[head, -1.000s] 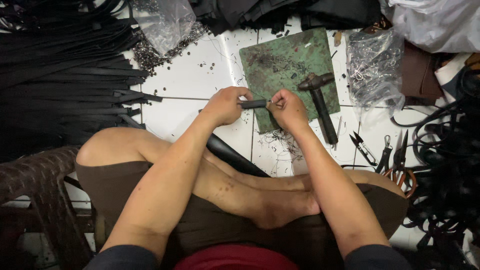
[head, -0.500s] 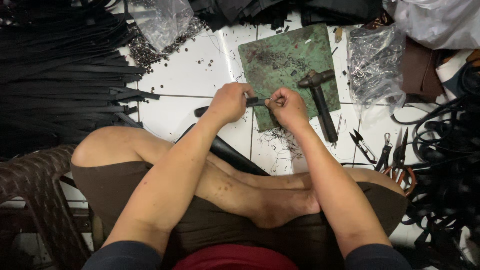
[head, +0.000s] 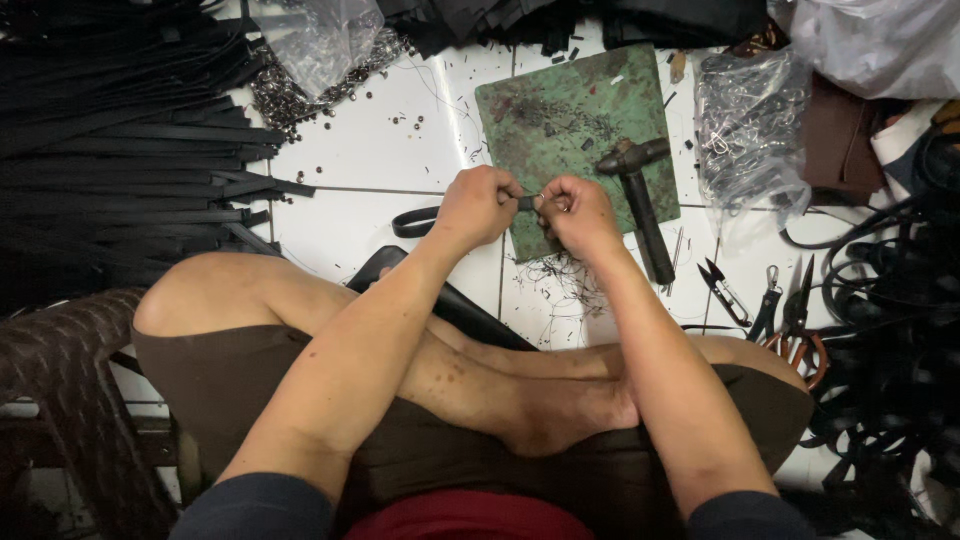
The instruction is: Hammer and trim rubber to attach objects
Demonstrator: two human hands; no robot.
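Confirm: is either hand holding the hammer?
No: the hammer lies on the green slab, while both hands pinch a black strap.

A narrow black strap (head: 420, 221) loops leftward over white floor tiles.

Person seated cross-legged, both legs bare. Dark brown shorts cover the thighs. Red garment shows at the 6 o'clock edge. Dark grey-blue sleeves end above the elbows, at 7 and 5 o'clock. Left hand (head: 478, 205) and right hand (head: 580, 212) bare, no gloves.
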